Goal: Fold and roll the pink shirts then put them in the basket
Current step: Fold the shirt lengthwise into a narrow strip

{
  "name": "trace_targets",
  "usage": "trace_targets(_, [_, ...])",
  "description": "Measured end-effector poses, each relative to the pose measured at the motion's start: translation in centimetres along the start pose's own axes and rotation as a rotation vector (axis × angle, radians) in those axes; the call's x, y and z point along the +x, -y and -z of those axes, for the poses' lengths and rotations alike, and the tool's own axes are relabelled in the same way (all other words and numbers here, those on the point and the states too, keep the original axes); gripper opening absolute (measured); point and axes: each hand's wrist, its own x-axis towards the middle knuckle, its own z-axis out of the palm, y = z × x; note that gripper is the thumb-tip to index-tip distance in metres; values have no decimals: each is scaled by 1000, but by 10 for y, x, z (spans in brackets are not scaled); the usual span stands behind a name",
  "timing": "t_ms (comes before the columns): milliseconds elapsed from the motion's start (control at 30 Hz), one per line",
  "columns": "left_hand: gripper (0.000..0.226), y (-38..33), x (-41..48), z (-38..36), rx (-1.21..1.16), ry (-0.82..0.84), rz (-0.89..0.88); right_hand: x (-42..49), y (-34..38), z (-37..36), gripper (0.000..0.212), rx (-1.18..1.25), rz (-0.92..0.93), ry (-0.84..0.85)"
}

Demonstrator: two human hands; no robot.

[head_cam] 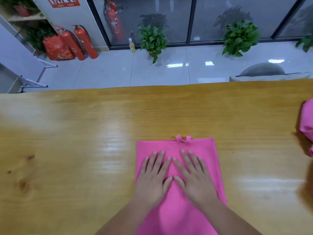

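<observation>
While the folded pink shirt point(176, 209) is lying flat at the wooden table's point(76, 141) near edge, the left hand point(153, 180) and right hand point(194, 178) are pressing on it side by side, fingers straight and spread, gripping nothing.

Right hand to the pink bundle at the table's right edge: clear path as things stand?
Probably yes. The right hand lies flat on the folded shirt, holding nothing, and only bare table lies between it and the pink bundle. The bundle is partly out of frame.
</observation>
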Motion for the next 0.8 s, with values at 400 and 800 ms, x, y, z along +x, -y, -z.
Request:
trace_targets(400, [86, 27, 44, 10, 118, 106, 60, 52, -40, 18, 75, -34, -252, 67])
trace_targets(800, [85, 17, -61, 5, 33, 109, 45, -69, 4, 8, 75, -21, -291, 85])
